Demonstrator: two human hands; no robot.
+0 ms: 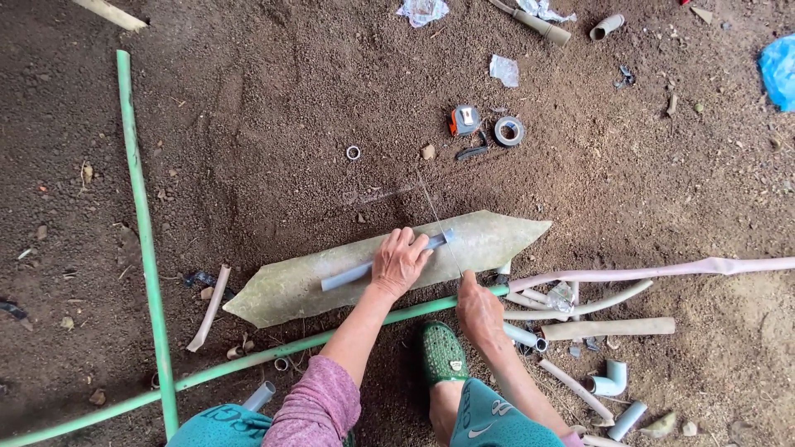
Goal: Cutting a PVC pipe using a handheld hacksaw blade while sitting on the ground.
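1 grey pipe under left hand

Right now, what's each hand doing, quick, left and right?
Left hand: palm down, pressing the grey pipe onto the pointed board.
Right hand: closed around the thin saw blade at the pipe's end.

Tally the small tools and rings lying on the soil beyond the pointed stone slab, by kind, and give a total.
Orange and grey tape measure: 1
Grey roll of tape: 1
Small pale ring: 1
Dark curved tool beside the tape measure: 1
Total: 4
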